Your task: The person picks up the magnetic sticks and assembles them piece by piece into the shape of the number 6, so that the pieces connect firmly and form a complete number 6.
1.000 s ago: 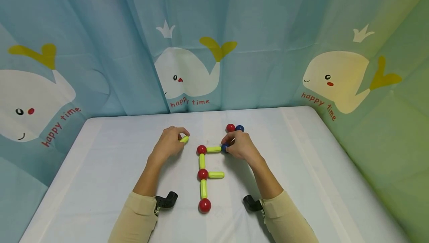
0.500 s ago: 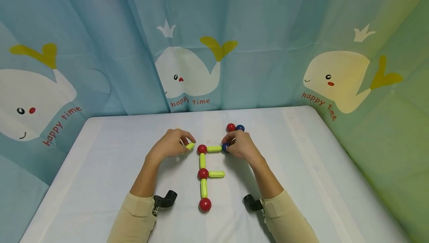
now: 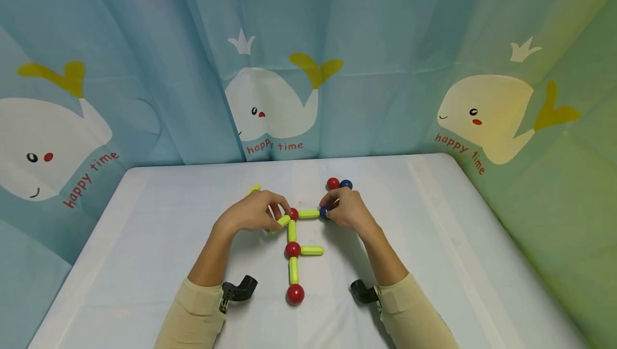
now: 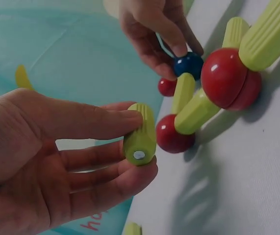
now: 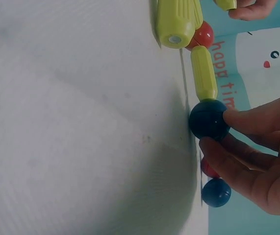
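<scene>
Between thumb and fingers my left hand [image 3: 253,211] pinches a yellow-green magnetic rod [image 4: 140,134], its metal end tip showing in the left wrist view. That hand is just left of the far red ball [image 4: 174,134] of a joined figure on the table. My right hand [image 3: 348,209] pinches a blue ball [image 5: 209,120] at the right end of the figure's top rod [image 3: 309,213]. Down the figure's left side run rods and red balls, with a middle red ball [image 3: 292,249] and a near red ball [image 3: 295,294]. A short side rod [image 3: 312,251] points right from the middle ball.
Beyond my right hand lie a loose red ball [image 3: 333,183] and another blue ball [image 3: 346,184]. Another rod [image 3: 254,189] lies behind my left hand. The white table [image 3: 159,231] ends at a blue whale-print curtain [image 3: 395,97].
My left hand has moved right and slightly nearer with its rod, up to the far red ball, uncovering another rod behind it. The right hand has stayed on the blue ball.
</scene>
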`<state>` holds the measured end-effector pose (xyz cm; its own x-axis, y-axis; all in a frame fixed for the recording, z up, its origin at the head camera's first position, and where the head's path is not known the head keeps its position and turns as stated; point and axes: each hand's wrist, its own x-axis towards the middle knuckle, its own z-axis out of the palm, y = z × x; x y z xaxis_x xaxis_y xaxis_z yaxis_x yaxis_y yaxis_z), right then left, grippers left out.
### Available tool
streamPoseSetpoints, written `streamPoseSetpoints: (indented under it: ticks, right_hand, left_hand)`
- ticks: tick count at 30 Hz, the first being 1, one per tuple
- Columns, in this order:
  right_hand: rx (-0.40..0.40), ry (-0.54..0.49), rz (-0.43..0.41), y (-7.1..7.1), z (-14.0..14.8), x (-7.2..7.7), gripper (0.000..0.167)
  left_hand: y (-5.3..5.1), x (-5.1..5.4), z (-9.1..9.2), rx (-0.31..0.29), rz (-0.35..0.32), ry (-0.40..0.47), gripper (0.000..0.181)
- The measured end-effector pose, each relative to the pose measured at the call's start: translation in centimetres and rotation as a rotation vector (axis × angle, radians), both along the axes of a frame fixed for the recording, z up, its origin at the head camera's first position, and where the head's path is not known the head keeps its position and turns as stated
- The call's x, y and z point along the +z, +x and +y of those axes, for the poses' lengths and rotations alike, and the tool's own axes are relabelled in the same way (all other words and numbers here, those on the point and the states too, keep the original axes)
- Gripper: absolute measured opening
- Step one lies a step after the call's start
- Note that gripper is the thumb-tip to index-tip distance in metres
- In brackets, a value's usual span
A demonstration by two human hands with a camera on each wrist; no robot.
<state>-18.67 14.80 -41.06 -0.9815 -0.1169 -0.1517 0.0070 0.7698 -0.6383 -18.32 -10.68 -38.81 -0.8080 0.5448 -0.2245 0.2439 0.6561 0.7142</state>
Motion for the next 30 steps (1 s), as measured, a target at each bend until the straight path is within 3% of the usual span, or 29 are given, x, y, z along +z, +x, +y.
streamPoseSetpoints:
  ticks: [13,18,30]
  right_hand:
    - [0.008,-0.008,0.0,-0.1,0.1,0.0,0.016]
    - [0.013,-0.009,0.01,-0.1,0.2,-0.1,0.016]
    - [0.01,-0.011,0.001,-0.1,0.3,-0.1,0.016]
  left_hand:
    - [1.5,0.8,2.3,-0.134,0.022,-0.008,0.025]
    - [2.3,1.1,3.3,-0.185,-0.031,-0.005,0.024]
    - [3.1,0.1,5.3,-0.355,-0.04,0.007,0.024]
